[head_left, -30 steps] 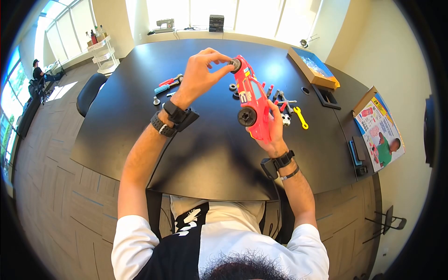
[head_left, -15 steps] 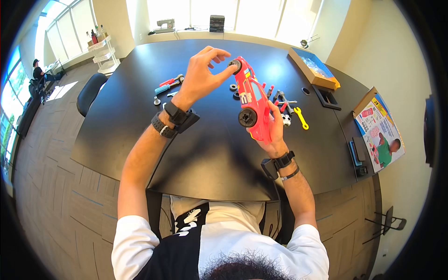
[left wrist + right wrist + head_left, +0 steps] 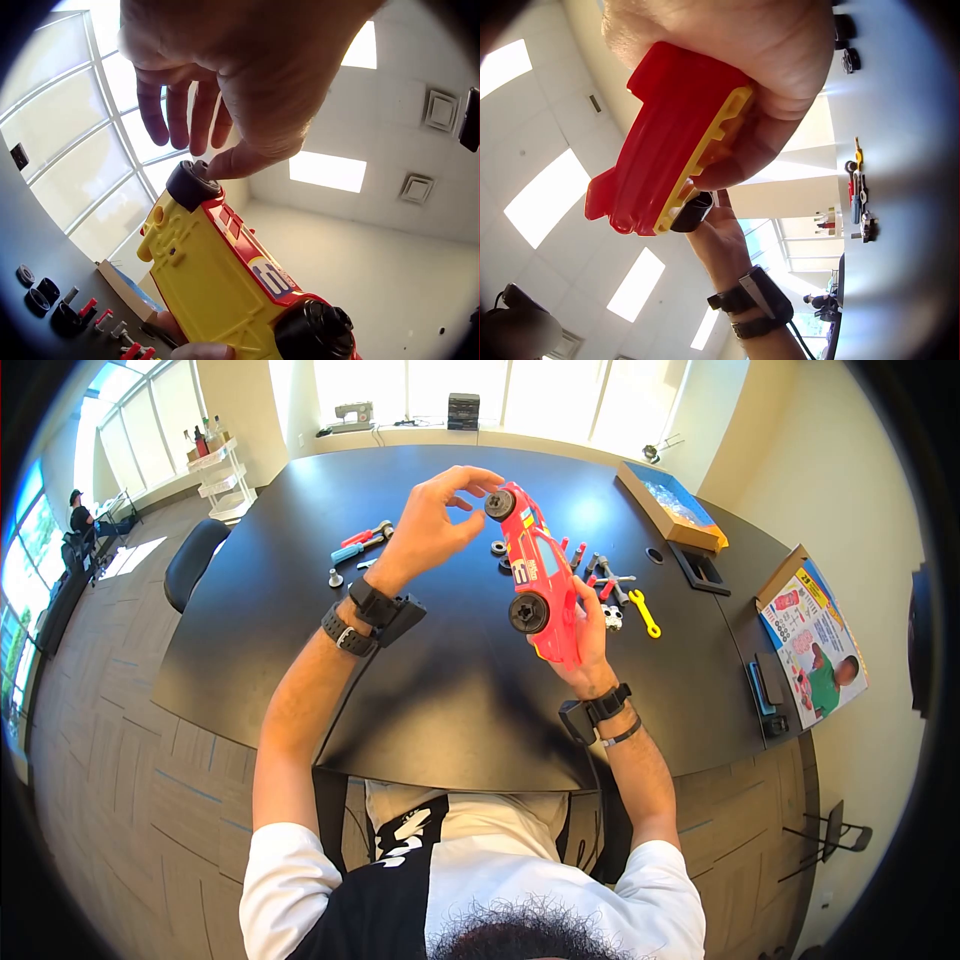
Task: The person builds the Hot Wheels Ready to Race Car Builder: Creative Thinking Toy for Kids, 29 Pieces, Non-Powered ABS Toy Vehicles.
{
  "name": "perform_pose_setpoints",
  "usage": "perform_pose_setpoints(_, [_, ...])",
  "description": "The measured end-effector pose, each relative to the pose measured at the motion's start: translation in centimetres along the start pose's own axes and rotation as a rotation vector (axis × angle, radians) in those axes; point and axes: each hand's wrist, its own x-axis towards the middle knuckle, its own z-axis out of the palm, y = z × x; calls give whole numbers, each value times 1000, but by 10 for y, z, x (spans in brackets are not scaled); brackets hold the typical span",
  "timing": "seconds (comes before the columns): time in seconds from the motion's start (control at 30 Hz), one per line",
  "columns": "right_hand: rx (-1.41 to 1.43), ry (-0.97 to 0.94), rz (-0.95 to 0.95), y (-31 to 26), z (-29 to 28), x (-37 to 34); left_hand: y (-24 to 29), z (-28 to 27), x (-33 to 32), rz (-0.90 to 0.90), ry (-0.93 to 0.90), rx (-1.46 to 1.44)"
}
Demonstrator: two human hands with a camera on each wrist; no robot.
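A red toy car (image 3: 540,570) with a yellow underside (image 3: 202,270) is held up over the table in my right hand (image 3: 592,645), whose fingers wrap round its rear end. Black wheels show on the side facing me: one at the far end (image 3: 500,504) and one at the near end (image 3: 529,612). My left hand (image 3: 440,515) is at the far wheel, fingers extended, with the fingertips by the wheel's upper edge. In the left wrist view, its thumb lies close over that wheel's hub. The right wrist view shows the car's red body (image 3: 686,127) against my right palm.
On the black table (image 3: 450,700), toy bolts and tools lie beyond the car, with a yellow wrench (image 3: 645,612) at right. Left are a blue-handled screwdriver (image 3: 357,547) and a grey piece (image 3: 335,577). An open carton (image 3: 670,505) and a printed box (image 3: 810,635) stand right.
My left thumb has drawn back from the far wheel, which it and the fingers were touching, leaving the wheel's face exposed. My right hand keeps the car nearly still.
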Motion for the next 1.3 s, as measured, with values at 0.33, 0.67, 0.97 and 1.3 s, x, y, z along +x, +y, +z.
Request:
perform_pose_setpoints(0.33, [6,-1,0,0,-2,0,0,3,-2,-38,33,44])
perform_pose_setpoints(0.67, [1,18,8,0,1,0,-6,-1,-1,-2,-8,214])
perform_pose_setpoints(0.97, [-13,17,-30,-4,0,-1,-7,9,-8,165,68,262])
perform_pose_setpoints(1.3, [-81,-25,-121,-11,3,-1,14,-5,-26,-343,-218,66])
